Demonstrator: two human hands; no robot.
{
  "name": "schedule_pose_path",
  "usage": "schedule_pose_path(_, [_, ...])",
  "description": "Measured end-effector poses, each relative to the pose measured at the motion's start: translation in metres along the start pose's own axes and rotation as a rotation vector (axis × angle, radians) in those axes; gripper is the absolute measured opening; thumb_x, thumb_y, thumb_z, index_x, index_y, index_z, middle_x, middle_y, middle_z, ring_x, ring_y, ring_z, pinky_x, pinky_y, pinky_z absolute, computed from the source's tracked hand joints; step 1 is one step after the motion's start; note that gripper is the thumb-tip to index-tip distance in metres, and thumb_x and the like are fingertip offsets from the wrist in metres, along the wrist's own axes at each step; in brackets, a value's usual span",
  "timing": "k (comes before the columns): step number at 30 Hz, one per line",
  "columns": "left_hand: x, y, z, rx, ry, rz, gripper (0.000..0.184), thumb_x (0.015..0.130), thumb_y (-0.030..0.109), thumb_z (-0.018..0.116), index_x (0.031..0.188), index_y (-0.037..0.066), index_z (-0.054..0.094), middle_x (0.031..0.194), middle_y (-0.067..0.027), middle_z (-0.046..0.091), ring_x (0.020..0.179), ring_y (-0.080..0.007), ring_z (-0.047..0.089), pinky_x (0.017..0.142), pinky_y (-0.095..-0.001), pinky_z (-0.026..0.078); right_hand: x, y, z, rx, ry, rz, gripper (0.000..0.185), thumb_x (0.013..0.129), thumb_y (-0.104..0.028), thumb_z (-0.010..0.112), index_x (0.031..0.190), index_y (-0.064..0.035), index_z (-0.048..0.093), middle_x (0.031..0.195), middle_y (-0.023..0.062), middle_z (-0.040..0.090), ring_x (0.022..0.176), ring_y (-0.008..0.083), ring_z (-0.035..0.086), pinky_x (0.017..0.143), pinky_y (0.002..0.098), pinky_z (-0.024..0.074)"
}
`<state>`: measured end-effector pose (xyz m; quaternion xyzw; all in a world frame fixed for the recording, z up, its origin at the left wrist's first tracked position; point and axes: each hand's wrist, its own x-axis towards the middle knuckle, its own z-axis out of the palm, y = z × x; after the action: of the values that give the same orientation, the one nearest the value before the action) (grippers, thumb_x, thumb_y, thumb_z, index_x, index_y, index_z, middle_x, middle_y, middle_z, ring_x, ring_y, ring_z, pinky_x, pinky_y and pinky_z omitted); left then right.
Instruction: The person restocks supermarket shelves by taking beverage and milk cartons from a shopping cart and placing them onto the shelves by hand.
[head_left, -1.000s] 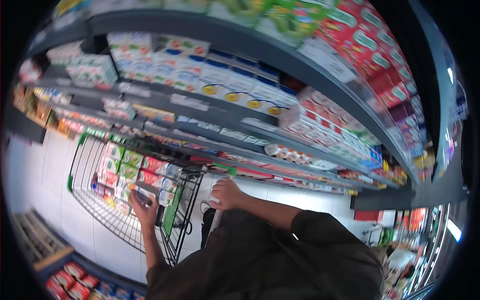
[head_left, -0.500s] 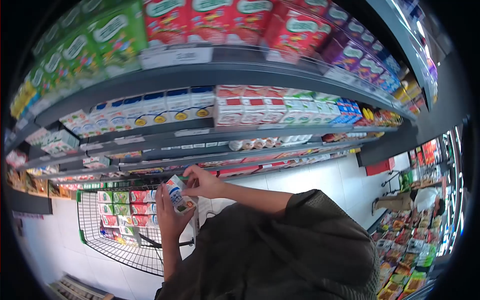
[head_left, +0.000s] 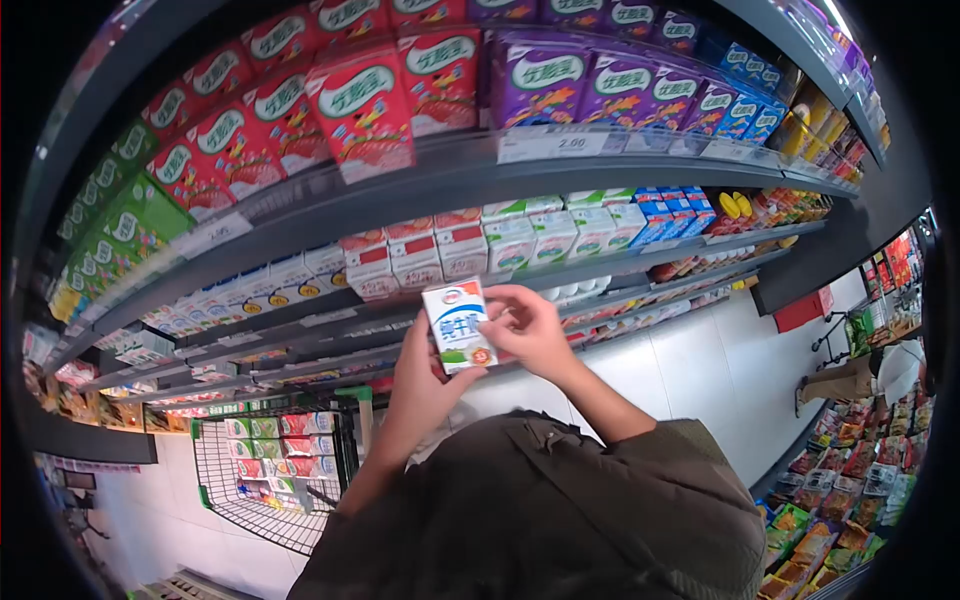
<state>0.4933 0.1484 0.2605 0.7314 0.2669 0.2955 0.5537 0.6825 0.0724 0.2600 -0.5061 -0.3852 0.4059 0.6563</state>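
A small white milk carton [head_left: 460,325] with a blue stripe, a red logo and a green lower part is held upright before my chest. My left hand [head_left: 420,375] grips it from the left side and below, the thumb along its bottom edge. At its right side, my right hand [head_left: 525,330] has curled fingers with the tips at the carton's edge. Behind the carton are red-and-white cartons [head_left: 465,250] and green-and-white cartons [head_left: 553,236] on a shelf. At the lower left, a shopping cart [head_left: 225,500] holds rows of red, green and white cartons [head_left: 305,445].
An upper shelf [head_left: 350,210] carries green, red and purple cartons [head_left: 545,85]. Lower shelves run along the aisle. At right are a display of packaged goods [head_left: 830,500], a red box [head_left: 803,310] and another person [head_left: 850,382]. Pale floor tiles [head_left: 690,370] lie between.
The carton has risen and moved right in my hands, and its front now faces me. The view has shifted right along the shelves, away from the cart. A second ago my hands were apart.
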Motion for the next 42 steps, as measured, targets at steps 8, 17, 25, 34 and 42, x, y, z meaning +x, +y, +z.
schedule_pose_path(8, [0.089, 0.012, 0.057, 0.566, 0.169, 0.386, 0.098, 0.08, 0.023, 0.086, 0.151, -0.007, 0.027, 0.133, -0.0317, 0.052, 0.119, -0.0472, 0.057, 0.098, -0.0478, 0.05, 0.033, -0.051, -0.075, -0.509, 0.098, -0.537, 0.034, 0.088, -0.006, 0.077, 0.119, 0.0059, 0.068, 0.115, 0.0201, 0.072, 0.095, 0.0243, 0.074, 0.081, 0.0316, 0.0595])
schedule_pose_path(17, [0.143, 0.005, 0.088, 0.749, 0.467, 0.443, 0.094, 0.078, 0.022, 0.088, 0.146, -0.011, 0.032, 0.131, -0.034, 0.051, 0.12, -0.0521, 0.052, 0.102, -0.0528, 0.044, 0.087, -0.052, -0.099, -0.613, 0.119, -0.748, 0.026, 0.086, 0.0, 0.075, 0.11, 0.0086, 0.07, 0.103, 0.0208, 0.073, 0.083, 0.0273, 0.073, 0.074, 0.0331, 0.0571])
schedule_pose_path(25, [0.14, 0.012, 0.093, 0.751, 0.504, 0.442, 0.095, 0.076, 0.025, 0.09, 0.145, -0.01, 0.034, 0.13, -0.0336, 0.053, 0.117, -0.0515, 0.055, 0.097, -0.0519, 0.048, 0.092, -0.052, -0.102, -0.541, 0.059, -0.691, 0.025, 0.087, 0.001, 0.072, 0.111, 0.0076, 0.07, 0.101, 0.0202, 0.073, 0.087, 0.0303, 0.073, 0.077, 0.0346, 0.0565])
schedule_pose_path(34, [0.059, 0.032, 0.111, 0.443, 0.37, 0.272, 0.086, 0.075, 0.019, 0.088, 0.142, -0.005, 0.04, 0.126, -0.0237, 0.054, 0.114, -0.0392, 0.059, 0.097, -0.0438, 0.049, 0.026, -0.053, -0.098, -0.5, -0.029, -0.557, 0.036, 0.083, -0.004, 0.079, 0.117, 0.0036, 0.071, 0.103, 0.0177, 0.072, 0.091, 0.0276, 0.072, 0.08, 0.0346, 0.0572])
schedule_pose_path(42, [-0.01, 0.007, 0.104, -0.096, 0.348, -0.216, 0.076, 0.076, 0.004, 0.083, 0.142, 0.003, 0.045, 0.131, -0.0126, 0.059, 0.122, -0.0196, 0.059, 0.102, -0.0356, 0.048, -0.007, 0.021, -0.068, -0.395, -0.302, -0.108, 0.031, 0.084, -0.01, 0.082, 0.107, 0.0053, 0.07, 0.093, 0.0129, 0.067, 0.08, 0.0204, 0.069, 0.07, 0.0302, 0.0562])
